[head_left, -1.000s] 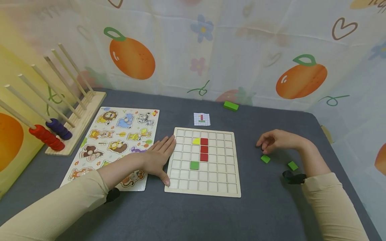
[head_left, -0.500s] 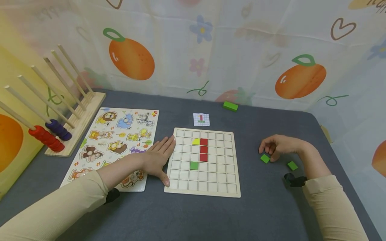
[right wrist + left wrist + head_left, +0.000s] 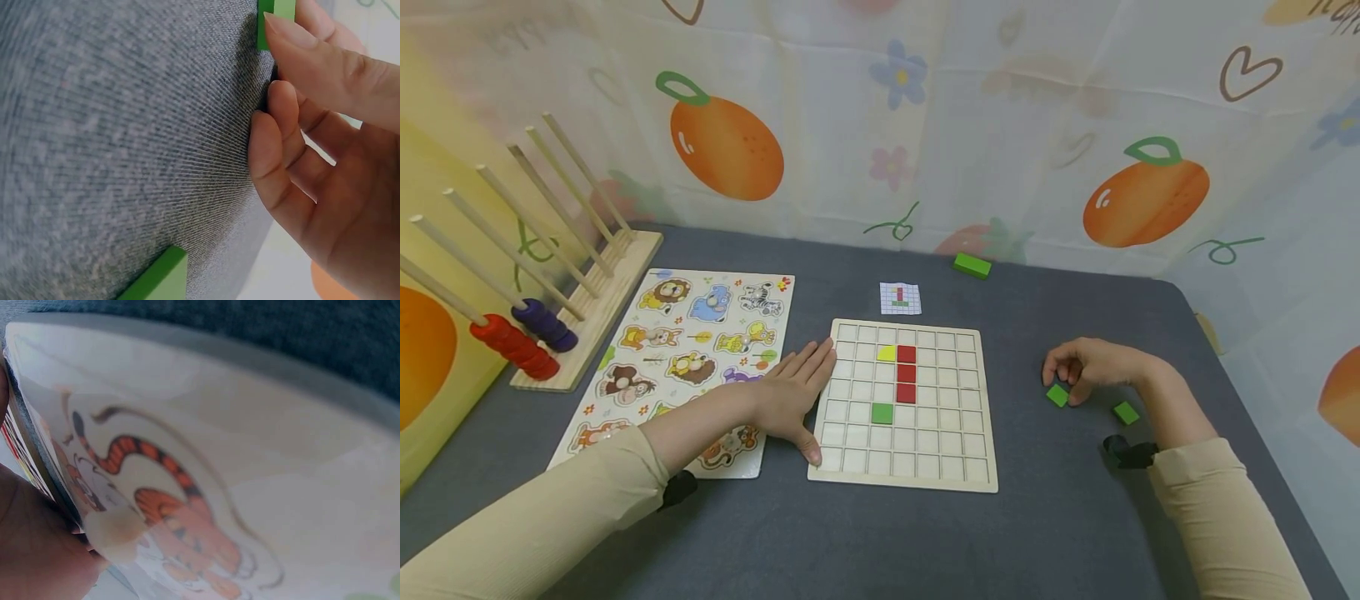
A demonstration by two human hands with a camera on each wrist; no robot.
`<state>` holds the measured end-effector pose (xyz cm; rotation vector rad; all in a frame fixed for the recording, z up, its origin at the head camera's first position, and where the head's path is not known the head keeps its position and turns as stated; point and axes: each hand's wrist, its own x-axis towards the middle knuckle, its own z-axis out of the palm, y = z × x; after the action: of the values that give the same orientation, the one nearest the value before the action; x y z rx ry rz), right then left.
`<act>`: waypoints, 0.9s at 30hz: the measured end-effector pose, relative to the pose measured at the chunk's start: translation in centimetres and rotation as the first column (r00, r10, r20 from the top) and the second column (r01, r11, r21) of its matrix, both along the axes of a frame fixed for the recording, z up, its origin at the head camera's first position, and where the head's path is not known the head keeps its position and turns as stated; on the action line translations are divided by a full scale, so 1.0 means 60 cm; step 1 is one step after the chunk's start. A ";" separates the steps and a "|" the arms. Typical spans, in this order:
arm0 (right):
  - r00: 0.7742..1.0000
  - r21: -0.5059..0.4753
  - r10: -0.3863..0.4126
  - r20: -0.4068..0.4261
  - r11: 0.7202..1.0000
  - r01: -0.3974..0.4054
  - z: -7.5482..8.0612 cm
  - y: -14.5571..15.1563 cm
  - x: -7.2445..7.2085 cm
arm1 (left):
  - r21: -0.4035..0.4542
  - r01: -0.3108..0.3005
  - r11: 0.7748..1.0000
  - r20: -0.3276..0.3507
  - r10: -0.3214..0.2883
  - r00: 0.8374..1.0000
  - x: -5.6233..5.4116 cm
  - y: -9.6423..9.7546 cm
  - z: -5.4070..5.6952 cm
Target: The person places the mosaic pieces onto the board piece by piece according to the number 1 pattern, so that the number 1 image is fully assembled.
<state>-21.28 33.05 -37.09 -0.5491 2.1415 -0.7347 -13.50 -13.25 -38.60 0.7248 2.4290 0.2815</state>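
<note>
My left hand (image 3: 793, 398) lies flat with fingers spread along the left edge of the wooden grid board (image 3: 951, 475), thumb at its lower left corner. On the board are a yellow square (image 3: 887, 353), a short column of red squares (image 3: 906, 373) and a green square (image 3: 882, 413). Off to the right, my right hand (image 3: 1093, 367) pinches a small green block (image 3: 1057, 395) between thumb and fingers, low over the table. In the right wrist view the thumb (image 3: 312, 50) presses one side of that block. A second green block (image 3: 1125, 412) lies beneath the right wrist.
A small printed grid card (image 3: 900, 298) lies behind the board, and a longer green block (image 3: 972, 266) sits near the curtain. At left are an animal puzzle board (image 3: 715, 292) under my left forearm and a wooden peg rack (image 3: 640, 250) with red and blue beads.
My right hand has shifted slightly right and down, and its thumb and fingers have closed on the nearer green block. The left hand stays on the board's edge.
</note>
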 end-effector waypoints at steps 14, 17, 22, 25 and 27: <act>0.988 0.087 -0.005 -0.155 0.996 0.019 0.006 -0.016 0.010 | 0.003 0.005 1.000 0.004 -0.005 1.000 0.001 0.001 0.000; 0.985 0.090 -0.024 -0.172 0.995 0.040 0.005 -0.019 0.010 | 0.004 0.007 1.000 0.005 -0.007 1.000 0.000 0.001 0.000; 0.977 0.090 -0.038 -0.210 0.994 0.058 0.002 -0.022 0.008 | 0.006 0.001 1.000 0.007 -0.001 1.000 0.001 -0.001 0.001; 0.970 0.091 -0.031 -0.242 0.994 0.055 0.001 -0.026 0.007 | 0.006 -0.001 1.000 0.011 0.001 1.000 0.000 -0.003 -0.002; 0.967 0.087 -0.026 -0.253 0.995 0.050 0.002 -0.030 0.007 | 0.011 0.001 1.000 0.013 -0.001 1.000 0.000 -0.003 -0.003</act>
<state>-20.86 31.23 -36.98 -0.5785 2.4143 -0.6084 -13.52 -13.44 -38.75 0.7272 2.4166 0.2986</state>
